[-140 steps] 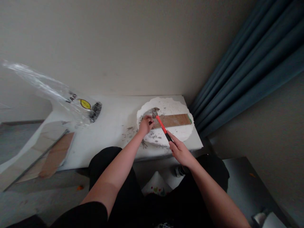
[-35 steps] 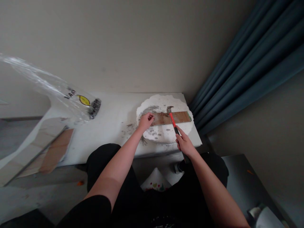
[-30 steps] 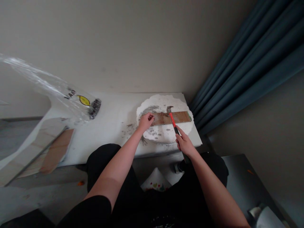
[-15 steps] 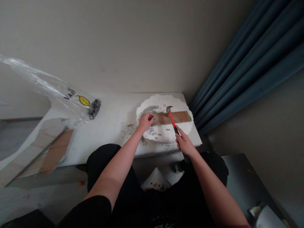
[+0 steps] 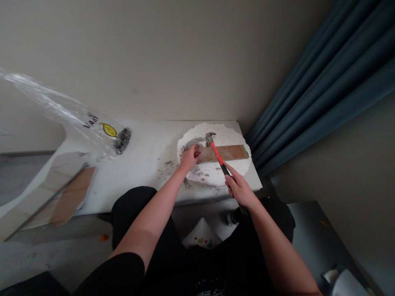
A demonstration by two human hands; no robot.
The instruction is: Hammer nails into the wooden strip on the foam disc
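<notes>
Head view, left to right: planks (image 5: 73, 196) lie at 8 o'clock from the left hand (image 5: 190, 157) and a clear bag (image 5: 109, 130) near 10 o'clock, both well apart from it on the tabletop (image 5: 145, 158). That left hand is the nearer one, at the board's 9 o'clock end, its forearm reaching up from 7 o'clock. Its fingers are curled, thumb close to them; I cannot tell whether they pinch anything small. Dark grit (image 5: 197, 141) lies around it on the white mat (image 5: 212, 176). The board (image 5: 228, 153) lies flat across the mat, long axis roughly 9 to 3 o'clock, stretching from the left hand toward 3 and sitting at 11 from the right hand (image 5: 237, 187). This hand is closed around the black grip of the hammer (image 5: 217, 155), forearm coming from 5 o'clock. The hammer's head points to 11, above the board's far edge; contact is unclear.
</notes>
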